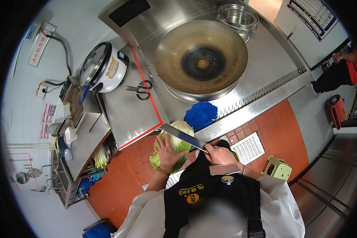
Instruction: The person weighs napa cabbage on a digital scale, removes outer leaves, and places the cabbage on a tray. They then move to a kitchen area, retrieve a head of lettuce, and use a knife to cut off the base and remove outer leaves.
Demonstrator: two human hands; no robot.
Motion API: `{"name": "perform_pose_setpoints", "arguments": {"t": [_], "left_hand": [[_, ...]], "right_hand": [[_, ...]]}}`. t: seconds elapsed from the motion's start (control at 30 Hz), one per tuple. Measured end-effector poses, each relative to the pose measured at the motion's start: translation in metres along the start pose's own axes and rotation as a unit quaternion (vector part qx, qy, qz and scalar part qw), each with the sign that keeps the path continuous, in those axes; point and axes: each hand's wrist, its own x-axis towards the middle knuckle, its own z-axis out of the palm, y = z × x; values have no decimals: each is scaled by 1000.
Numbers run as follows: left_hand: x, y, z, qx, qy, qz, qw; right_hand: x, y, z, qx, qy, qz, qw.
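Note:
A head of napa cabbage [180,145] is in front of me at the counter's front edge, its pale base pointing away and its green leaves towards me. My left hand [169,153] grips its leafy side with the fingers spread. In my right hand [221,154] is the handle of a broad-bladed kitchen knife [183,136]. The blade slants across the cabbage near its base; whether it touches or cuts in, I cannot tell. What supports the cabbage from below is hidden. A crumpled blue cloth [201,115] lies just beyond, on the steel stove top.
A large wok [178,68] sits on the stove [273,56], with steel pots [238,17] behind. Black-handled scissors [141,89] and a rice cooker [108,70] occupy the left counter. A green stool [276,168] stands on the floor at right; another person [339,71] is farther off.

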Motion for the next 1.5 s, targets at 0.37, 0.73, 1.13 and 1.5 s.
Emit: {"name": "perform_pose_setpoints", "arguments": {"t": [0.37,0.73,1.13,1.5], "left_hand": [[16,9,4,-27,-59,-67,996],[22,28,9,-21,8,-80,997],[0,5,16,-106,88,-16,990],[-2,-27,22,-193,21,-36,980]], "right_hand": [[47,-14,-4,-75,-104,93,987],[130,11,20,-47,-150,143,977],[145,91,48,44,-102,118,987],[111,77,15,1,-61,75,995]]}}
